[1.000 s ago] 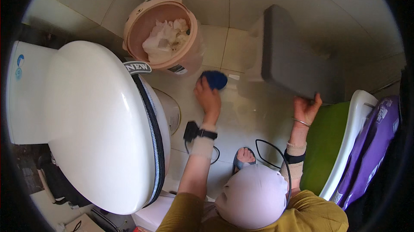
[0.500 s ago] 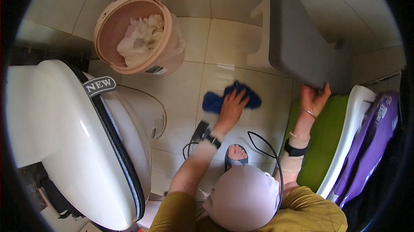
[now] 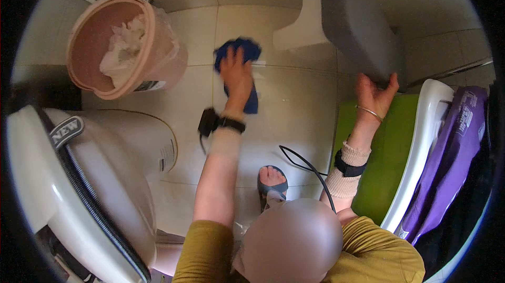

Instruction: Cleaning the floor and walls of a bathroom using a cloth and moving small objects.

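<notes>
My left hand lies on a dark blue cloth on the tiled floor, fingers spread over it. Part of the cloth trails out below the palm, toward me. On the right, a stool with a grey top and pale legs is tipped on its side. My right hand is closed on the stool's near lower edge, with the thumb and a fingertip showing at its rim and the other fingers hidden.
A pink bin with a white liner and crumpled waste stands far left. Nearer on the left is a white toilet. At right are a green panel and a purple package. A black cable loops near my slippered foot.
My left hand has slid the blue cloth farther away and to the left across the floor. The whole view has shifted. My right hand keeps its hold on the stool.
</notes>
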The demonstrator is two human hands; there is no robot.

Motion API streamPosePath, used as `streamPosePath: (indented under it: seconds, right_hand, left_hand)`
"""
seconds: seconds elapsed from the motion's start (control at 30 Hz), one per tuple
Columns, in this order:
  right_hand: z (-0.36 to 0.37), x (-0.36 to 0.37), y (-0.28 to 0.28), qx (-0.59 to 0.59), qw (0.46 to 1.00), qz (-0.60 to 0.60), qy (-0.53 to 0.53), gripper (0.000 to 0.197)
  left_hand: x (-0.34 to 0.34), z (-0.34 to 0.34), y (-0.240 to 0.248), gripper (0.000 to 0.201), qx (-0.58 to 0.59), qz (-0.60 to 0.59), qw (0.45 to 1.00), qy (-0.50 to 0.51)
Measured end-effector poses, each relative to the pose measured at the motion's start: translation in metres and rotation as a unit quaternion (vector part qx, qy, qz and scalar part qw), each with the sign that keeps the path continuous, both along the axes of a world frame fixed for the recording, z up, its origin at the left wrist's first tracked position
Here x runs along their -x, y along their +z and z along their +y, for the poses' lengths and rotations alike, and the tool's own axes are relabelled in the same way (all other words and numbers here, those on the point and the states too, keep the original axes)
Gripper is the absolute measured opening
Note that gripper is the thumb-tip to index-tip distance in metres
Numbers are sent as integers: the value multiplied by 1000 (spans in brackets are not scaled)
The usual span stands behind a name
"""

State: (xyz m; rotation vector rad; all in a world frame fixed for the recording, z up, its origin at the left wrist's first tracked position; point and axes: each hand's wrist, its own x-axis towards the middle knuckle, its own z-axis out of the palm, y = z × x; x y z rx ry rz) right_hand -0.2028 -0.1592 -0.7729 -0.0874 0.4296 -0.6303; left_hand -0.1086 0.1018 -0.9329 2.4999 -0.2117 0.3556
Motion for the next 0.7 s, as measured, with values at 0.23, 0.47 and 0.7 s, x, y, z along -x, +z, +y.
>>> streamPosePath:
  seconds: [0.23,0.47,0.7]
  right_hand:
    - [-11,8,8,32,999,6,-10,58]
    - [-20,15,-12,42,999,1,23,58]
    - [2,7,-24,10,997,28,73,50]
  left_hand:
    - [70,-128,-5,37,-37,-21,935,-351]
    - [225,-100,6,30,75,128,846,-511]
    - [170,-169,53,28,-34,-4,916,-399]
